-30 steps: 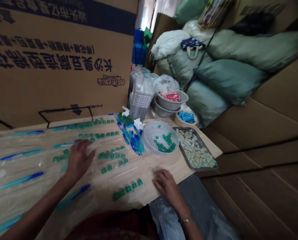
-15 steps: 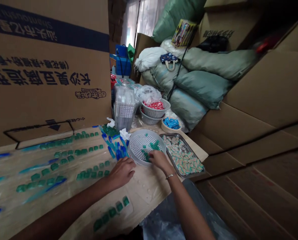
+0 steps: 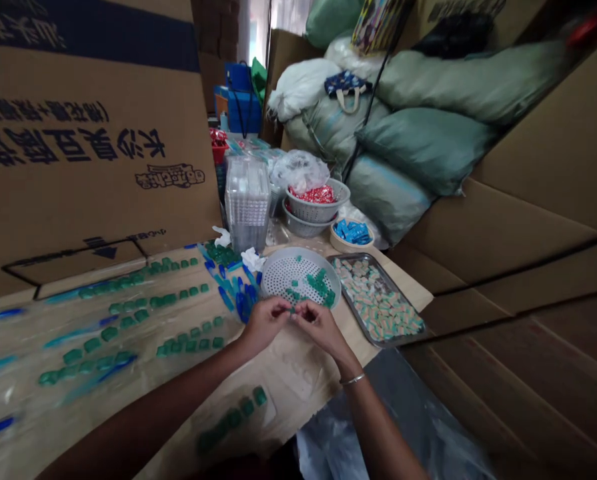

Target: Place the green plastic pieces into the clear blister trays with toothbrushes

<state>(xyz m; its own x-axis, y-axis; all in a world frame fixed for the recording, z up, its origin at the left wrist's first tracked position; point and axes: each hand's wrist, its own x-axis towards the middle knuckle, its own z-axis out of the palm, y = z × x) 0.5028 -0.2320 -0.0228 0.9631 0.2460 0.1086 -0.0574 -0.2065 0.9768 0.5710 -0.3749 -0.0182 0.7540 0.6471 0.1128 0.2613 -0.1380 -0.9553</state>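
At the near rim of a round grey perforated basket [image 3: 273,270], my left hand [image 3: 265,325] and my right hand [image 3: 319,325] meet, fingertips pinched together. Between them shows a bit of a small green piece [image 3: 293,310], mostly covered by the fingers. Loose green pieces [image 3: 321,285] lie in the basket, chiefly on its right side. A bracelet circles my right wrist. To the right stands a metal tray [image 3: 395,342] of small beige-and-green pieces [image 3: 388,310]. Left of the basket lie blue and teal strips [image 3: 241,293].
Rows of green cubes [image 3: 191,346] lie on plastic film across the table. Behind the basket are stacked clear plastic containers [image 3: 248,200], grey baskets with red packets [image 3: 315,195] and a bowl of blue packets [image 3: 352,232]. A large cardboard box [image 3: 93,200] borders the left.
My right hand has come out of the basket to its near rim. My left hand has moved right to meet it, and both now pinch a small green piece. The view has shifted slightly.
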